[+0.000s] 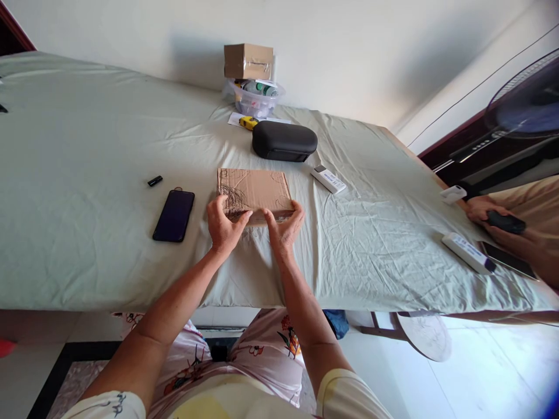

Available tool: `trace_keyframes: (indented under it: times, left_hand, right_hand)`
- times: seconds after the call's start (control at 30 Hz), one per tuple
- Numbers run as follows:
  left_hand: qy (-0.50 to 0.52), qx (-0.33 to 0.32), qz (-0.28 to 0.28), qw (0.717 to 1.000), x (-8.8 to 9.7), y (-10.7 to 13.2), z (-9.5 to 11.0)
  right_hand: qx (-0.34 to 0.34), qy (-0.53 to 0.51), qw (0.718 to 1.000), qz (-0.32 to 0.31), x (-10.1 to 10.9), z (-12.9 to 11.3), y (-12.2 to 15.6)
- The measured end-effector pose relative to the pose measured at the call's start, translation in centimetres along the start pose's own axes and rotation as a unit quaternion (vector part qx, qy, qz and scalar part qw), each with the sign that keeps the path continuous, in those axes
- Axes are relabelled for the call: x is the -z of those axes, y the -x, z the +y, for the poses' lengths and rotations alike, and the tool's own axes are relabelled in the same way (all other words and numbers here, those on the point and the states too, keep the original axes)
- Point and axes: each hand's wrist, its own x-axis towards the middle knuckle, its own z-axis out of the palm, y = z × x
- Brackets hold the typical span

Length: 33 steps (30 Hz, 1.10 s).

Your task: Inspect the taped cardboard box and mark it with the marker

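A flat brown cardboard box [257, 189] with dark scribbled lines on its top lies on the cloth in front of me. My left hand [224, 224] grips its near left corner, thumb along the front edge. At the near right corner my right hand [286, 224] holds the box the same way, with the two thumbs pointing toward each other. Both hands' fingertips are partly hidden by the box's sides. To the left of the box lie a dark smartphone [173, 215] and a small black stick-like object [155, 181].
Behind the box sit a black hard case [285, 141], a yellow tape measure [248, 122] and a plastic basket [255, 105] under another carton [248, 61]. White-labelled devices [328, 179] lie rightward. Another person's hand [484, 209] holds a black object at far right, near a fan [524, 99].
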Motion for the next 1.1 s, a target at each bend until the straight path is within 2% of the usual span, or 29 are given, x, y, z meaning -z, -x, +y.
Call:
trace_keyframes:
  times: [0.27, 0.43, 0.7, 0.97, 1.1]
  left_hand:
    - [0.058, 0.014, -0.004, 0.998, 0.3, -0.8, -1.0]
    - [0.051, -0.016, -0.002, 0.999, 0.6, -1.4, -1.5]
    - [-0.005, -0.033, -0.032, 0.999, 0.8, -1.8, -2.2]
    - [0.041, -0.025, -0.041, 0.998, 0.8, -1.9, -2.5]
    - [0.051, -0.036, -0.08, 0.995, 0.9, -1.7, -1.9]
  right_hand:
    - [-0.001, -0.041, 0.999, 0.011, 0.3, -0.1, 0.0]
    - [0.008, -0.069, 0.997, -0.017, 1.1, -1.0, -0.1]
    - [0.103, -0.06, 0.992, -0.031, 1.2, -2.4, 0.9]
    - [0.17, -0.041, 0.983, -0.057, 0.8, -2.5, 2.0]
    - [0.218, -0.051, 0.97, -0.1, 0.5, -2.8, 2.7]
